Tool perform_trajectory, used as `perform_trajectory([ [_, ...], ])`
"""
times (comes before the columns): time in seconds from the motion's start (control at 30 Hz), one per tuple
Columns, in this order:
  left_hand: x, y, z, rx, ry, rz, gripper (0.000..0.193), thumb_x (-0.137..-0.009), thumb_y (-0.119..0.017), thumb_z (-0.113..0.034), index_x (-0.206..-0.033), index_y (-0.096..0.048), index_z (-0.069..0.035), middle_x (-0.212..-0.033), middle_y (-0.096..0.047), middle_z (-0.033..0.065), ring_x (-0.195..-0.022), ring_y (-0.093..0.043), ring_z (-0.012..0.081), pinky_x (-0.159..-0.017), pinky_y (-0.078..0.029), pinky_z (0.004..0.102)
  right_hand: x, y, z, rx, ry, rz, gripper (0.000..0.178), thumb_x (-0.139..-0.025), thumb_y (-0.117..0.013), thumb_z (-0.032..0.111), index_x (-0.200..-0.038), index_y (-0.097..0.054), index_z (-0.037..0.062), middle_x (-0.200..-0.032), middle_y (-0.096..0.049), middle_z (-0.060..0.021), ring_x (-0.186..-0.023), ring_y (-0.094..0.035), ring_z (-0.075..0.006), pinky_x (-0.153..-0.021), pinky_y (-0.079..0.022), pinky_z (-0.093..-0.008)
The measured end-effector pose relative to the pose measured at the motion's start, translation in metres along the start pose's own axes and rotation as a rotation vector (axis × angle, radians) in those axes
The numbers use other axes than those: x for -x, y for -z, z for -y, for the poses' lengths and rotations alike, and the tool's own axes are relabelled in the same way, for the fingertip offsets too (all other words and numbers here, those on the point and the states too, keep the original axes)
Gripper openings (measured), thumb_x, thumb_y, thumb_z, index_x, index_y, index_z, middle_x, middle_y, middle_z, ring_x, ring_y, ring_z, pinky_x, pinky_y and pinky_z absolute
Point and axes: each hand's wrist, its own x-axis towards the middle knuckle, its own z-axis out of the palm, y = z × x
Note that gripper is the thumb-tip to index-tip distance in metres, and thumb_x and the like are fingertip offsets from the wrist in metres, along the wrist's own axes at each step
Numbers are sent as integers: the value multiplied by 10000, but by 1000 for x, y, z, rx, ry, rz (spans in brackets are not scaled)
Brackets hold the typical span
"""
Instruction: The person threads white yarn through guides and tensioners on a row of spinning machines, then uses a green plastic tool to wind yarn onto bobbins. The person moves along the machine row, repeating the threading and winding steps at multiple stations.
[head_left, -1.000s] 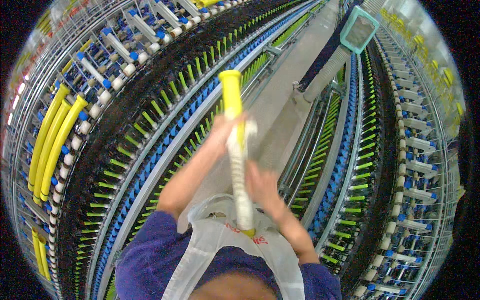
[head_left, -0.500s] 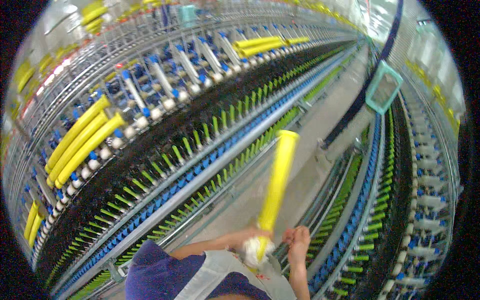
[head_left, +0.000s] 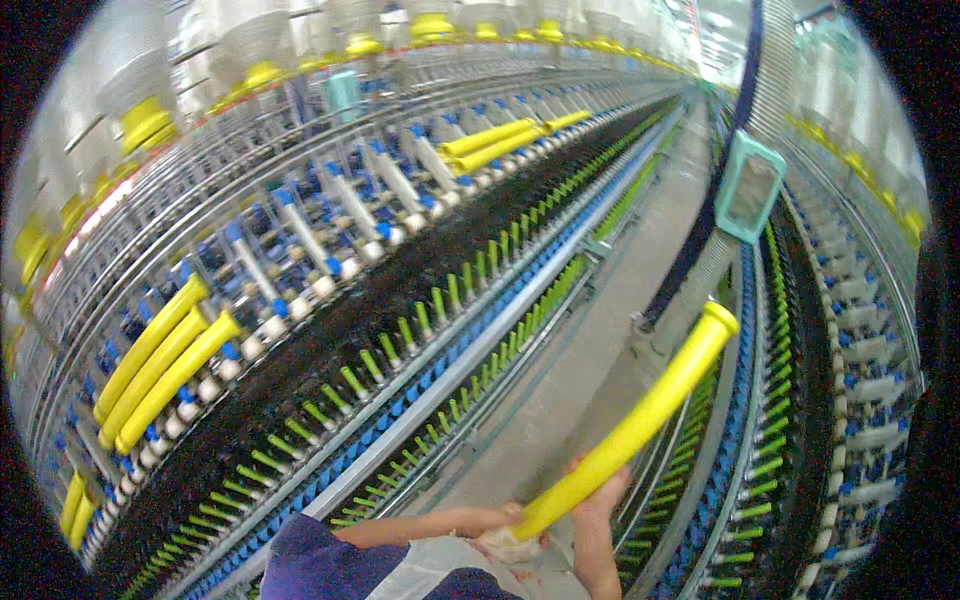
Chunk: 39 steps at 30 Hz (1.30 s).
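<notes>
A long yellow bobbin tube [head_left: 640, 410] slants up to the right in front of me, its flanged end away from me. My left hand [head_left: 500, 520] is closed at the tube's lower end, its fingers partly hidden. Just under that hand, a clump of white fibre [head_left: 512, 547] lies against my light apron [head_left: 435, 562]. My right hand [head_left: 600, 495] is wrapped round the tube from behind and to the right, with fingertips showing past its left side.
A long spinning frame with rows of green spindles [head_left: 350, 383] runs along my left, another [head_left: 765, 450] along my right. Yellow tubes [head_left: 165, 370] lie on the left frame. A ribbed hose with a teal-framed part [head_left: 748, 188] hangs over the narrow aisle floor [head_left: 610, 365].
The yellow tube has tipped from nearly upright to a rightward slant. My right hand, formerly apart from it, is now on it. The view has shifted, showing more of the bobbins above.
</notes>
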Motion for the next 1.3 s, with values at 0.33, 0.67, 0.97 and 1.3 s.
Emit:
perform_trajectory([
  [0.33,-149,66,-13,-594,140,82,474,-667,-768,-197,-1075,-583,-43,-843,-634,53,-785,-581,160,-716,-468,328,-114,2,59,-153,260,-57,403,-889,-343,464,-887,-503,94,-643,-546,-109,-546,-543,-267,-550,-490,-416],
  [0.67,-235,169,-58,-587,296,448,472,-884,-538,-265,-1291,-452,-41,-1263,-500,143,-1180,-441,236,-999,-328,345,-246,-20,248,-168,475,104,410,-926,-298,443,-893,-511,94,-656,-551,-102,-555,-562,-252,-544,-502,-372],
  [0.97,-385,214,-46,-842,387,149,404,-902,-494,-358,-1100,-604,-23,-1089,-633,109,-991,-580,187,-876,-446,380,-348,-96,251,179,512,215,311,-949,-358,362,-967,-491,81,-699,-566,-119,-608,-588,-268,-596,-511,-419],
  [1.3,-412,212,-329,-213,-373,-623,598,-684,-784,-196,-1174,-505,4,-979,-626,97,-891,-601,165,-808,-480,321,-431,-198,283,1590,270,386,188,-931,-479,179,-846,-545,25,-625,-570,-34,-554,-557,-136,-502,-445,-284],
])
